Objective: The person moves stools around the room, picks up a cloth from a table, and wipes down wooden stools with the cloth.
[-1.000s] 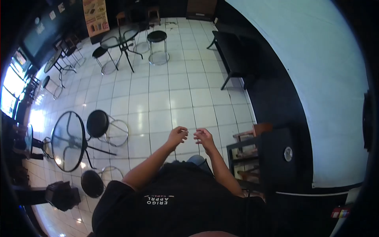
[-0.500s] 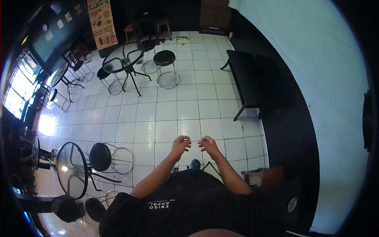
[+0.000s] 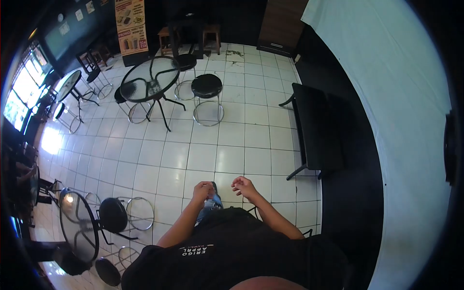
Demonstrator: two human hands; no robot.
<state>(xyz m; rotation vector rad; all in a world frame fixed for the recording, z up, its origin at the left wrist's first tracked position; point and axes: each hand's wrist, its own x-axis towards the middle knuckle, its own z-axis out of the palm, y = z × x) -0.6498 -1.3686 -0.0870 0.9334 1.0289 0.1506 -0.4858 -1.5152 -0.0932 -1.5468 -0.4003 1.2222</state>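
Note:
My left hand (image 3: pixel 203 191) hovers in front of my black shirt (image 3: pixel 232 241), above my leg in blue jeans (image 3: pixel 209 207). Its fingers are loosely bent, and I see nothing in them. A short gap to the right, my right hand (image 3: pixel 244 187) is raised over the white tiled floor (image 3: pixel 227 159), fingers curved and apart, holding nothing. The two hands do not touch each other or any furniture. A shoe tip (image 3: pixel 215 185) shows just beside the left fingers.
A round glass table (image 3: pixel 151 79) with black-topped stools, one of them a stool (image 3: pixel 207 86), stands ahead. To the right, a low black table (image 3: pixel 314 130) is by the wall. Another glass table (image 3: pixel 79 224) and stool (image 3: pixel 113 215) are at left. A banner (image 3: pixel 131 29) stands behind.
The view has shifted: the furniture ahead appears lower and nearer. My hands have moved farther apart, the left one going left. A leg in jeans now shows below it.

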